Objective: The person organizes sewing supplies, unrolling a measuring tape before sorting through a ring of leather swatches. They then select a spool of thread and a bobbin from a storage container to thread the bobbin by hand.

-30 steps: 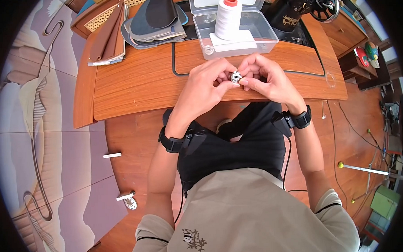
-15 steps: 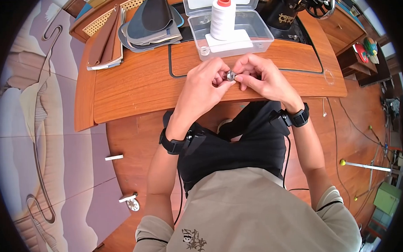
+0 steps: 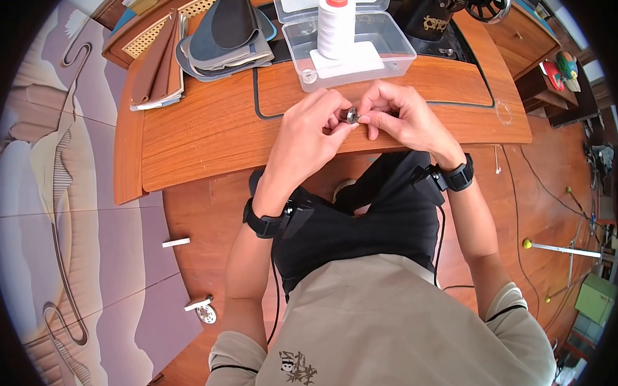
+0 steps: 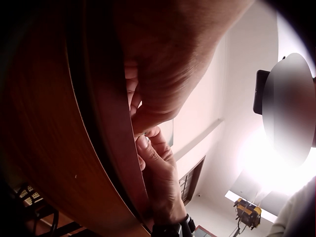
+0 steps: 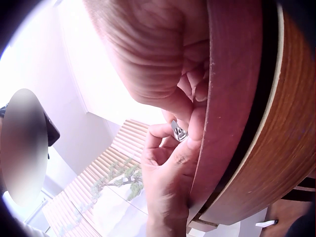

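Note:
In the head view a small shiny metal part (image 3: 351, 115) is pinched between the thumb and fingers of the left hand (image 3: 308, 133), above the desk's front edge. The right hand (image 3: 410, 121) has its thumb and index finger together at the part's right side, touching or nearly so; whether they grip anything is too small to tell there. From the right wrist view, the metal part (image 5: 179, 132) shows between the fingertips of the left hand (image 5: 167, 173), with the right hand's (image 5: 158, 59) fingertips against it. The left wrist view hides the part behind the fingers.
On the wooden desk (image 3: 205, 139), a clear plastic box (image 3: 393, 69) holds a white thread cone (image 3: 336, 30). Folded grey cloths (image 3: 229, 56) and brown pieces (image 3: 156, 65) lie back left. A black sewing machine (image 3: 422, 15) stands back right.
The metal part has turned, showing a narrower side and darker face, and sits slightly further left in the head view. Both hands have shifted slightly left with it.

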Tool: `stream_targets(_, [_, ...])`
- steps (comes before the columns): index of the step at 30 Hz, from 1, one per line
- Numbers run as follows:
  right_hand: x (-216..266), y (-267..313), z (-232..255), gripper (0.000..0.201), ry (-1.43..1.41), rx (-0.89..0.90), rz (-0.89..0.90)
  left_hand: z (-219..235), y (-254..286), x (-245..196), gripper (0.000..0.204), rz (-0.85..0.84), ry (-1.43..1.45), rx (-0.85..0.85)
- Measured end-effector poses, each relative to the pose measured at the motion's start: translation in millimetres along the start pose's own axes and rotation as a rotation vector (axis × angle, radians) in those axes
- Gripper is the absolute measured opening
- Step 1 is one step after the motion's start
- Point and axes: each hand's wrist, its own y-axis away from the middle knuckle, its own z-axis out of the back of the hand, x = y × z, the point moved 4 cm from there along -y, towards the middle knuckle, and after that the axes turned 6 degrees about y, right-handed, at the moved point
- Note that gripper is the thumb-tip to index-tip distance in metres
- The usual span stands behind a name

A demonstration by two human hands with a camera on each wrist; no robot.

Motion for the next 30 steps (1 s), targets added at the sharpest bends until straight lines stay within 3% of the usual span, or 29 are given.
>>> stream_targets(23, [-3.1, 2.0, 1.7, 0.005, -0.096, 0.027, 0.042, 1.2, 1.7, -1.0, 0.023, -0.039, -0.031, -0.025])
stream_targets(30, [-0.9, 2.4, 1.3, 0.007, -0.103, 0.013, 0.053, 2.1, 0.9, -1.1, 0.022, 0.021, 0.03, -0.064])
